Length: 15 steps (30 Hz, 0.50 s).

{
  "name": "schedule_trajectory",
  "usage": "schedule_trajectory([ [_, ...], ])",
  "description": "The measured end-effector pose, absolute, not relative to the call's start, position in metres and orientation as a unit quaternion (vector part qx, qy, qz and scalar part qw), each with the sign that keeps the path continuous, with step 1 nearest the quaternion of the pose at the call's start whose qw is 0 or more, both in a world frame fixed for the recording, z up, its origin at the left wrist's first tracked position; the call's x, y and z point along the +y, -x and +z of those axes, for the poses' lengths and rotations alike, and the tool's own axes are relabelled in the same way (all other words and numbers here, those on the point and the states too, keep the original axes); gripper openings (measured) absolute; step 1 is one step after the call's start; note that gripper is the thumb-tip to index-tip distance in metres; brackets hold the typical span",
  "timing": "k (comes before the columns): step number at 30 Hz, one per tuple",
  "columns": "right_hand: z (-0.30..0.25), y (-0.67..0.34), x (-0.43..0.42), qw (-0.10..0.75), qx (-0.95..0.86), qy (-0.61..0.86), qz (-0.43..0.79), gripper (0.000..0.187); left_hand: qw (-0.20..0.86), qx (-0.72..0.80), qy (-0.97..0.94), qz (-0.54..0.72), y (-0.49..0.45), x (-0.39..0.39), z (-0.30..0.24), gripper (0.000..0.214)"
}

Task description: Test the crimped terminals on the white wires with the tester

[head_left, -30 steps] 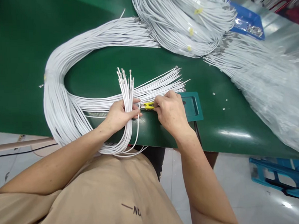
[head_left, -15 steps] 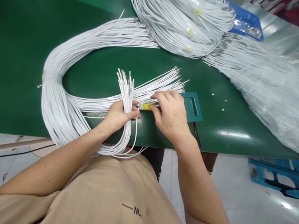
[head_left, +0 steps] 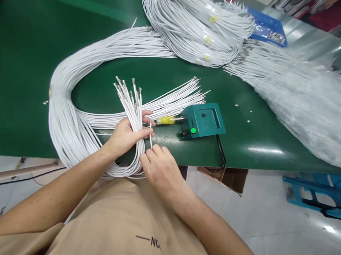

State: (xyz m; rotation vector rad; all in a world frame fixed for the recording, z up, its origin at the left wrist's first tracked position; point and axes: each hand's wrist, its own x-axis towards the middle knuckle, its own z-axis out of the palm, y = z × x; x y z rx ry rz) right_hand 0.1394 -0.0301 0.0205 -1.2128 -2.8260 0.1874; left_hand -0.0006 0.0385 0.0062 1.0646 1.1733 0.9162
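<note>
My left hand (head_left: 124, 135) is closed around a bunch of white wires (head_left: 132, 110), whose metal terminal ends stick up above the fingers. The lower part of the bunch curves down toward the table edge. A single white wire (head_left: 151, 141) runs from my left fingertips down to my right hand (head_left: 162, 166), which pinches it. Just right of the left fingertips is a yellow-sleeved piece (head_left: 166, 120) with a metal rod, joined to a teal box (head_left: 207, 121). A round green button or light (head_left: 193, 130) shows on the box.
A big loop of white wires (head_left: 60, 87) lies on the green table (head_left: 19, 74). Taped wire bundles (head_left: 194, 31) lie at the back, beside a blue tray (head_left: 268, 25) of small metal parts. More wires in clear plastic (head_left: 306, 97) cover the right side. Black cables (head_left: 222, 155) hang behind the box.
My right hand has left the yellow piece and moved down and left onto the single wire, uncovering the teal box. The bunch in my left hand has shifted left and fanned out.
</note>
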Motion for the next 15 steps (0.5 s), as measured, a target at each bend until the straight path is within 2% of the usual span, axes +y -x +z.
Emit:
schedule_trajectory([
  [5, 0.027, -0.143, -0.055, -0.091, -0.894, 0.407, 0.164, 0.013, 0.602, 0.511, -0.493, 0.365, 0.006, 0.033, 0.003, 0.033],
  [7, 0.035, -0.148, -0.050, -0.095, -0.880, 0.413, 0.212, 0.009, 0.586, 0.533, -0.509, 0.338, 0.008, 0.031, 0.002, 0.034],
  [9, 0.044, -0.154, -0.032, -0.051, -0.840, 0.495, 0.218, 0.018, 0.584, 0.545, -0.508, 0.321, 0.008, 0.027, 0.002, 0.037],
  [11, 0.050, -0.157, -0.009, 0.066, -0.769, 0.591, 0.233, 0.024, 0.598, 0.533, -0.508, 0.315, 0.006, 0.024, 0.004, 0.037],
  [13, 0.051, -0.158, 0.010, 0.179, -0.716, 0.620, 0.266, 0.022, 0.613, 0.515, -0.512, 0.312, 0.005, 0.022, 0.006, 0.033],
  [15, 0.047, -0.157, 0.021, 0.243, -0.687, 0.610, 0.311, 0.019, 0.617, 0.512, -0.512, 0.310, 0.005, 0.021, 0.007, 0.029],
])
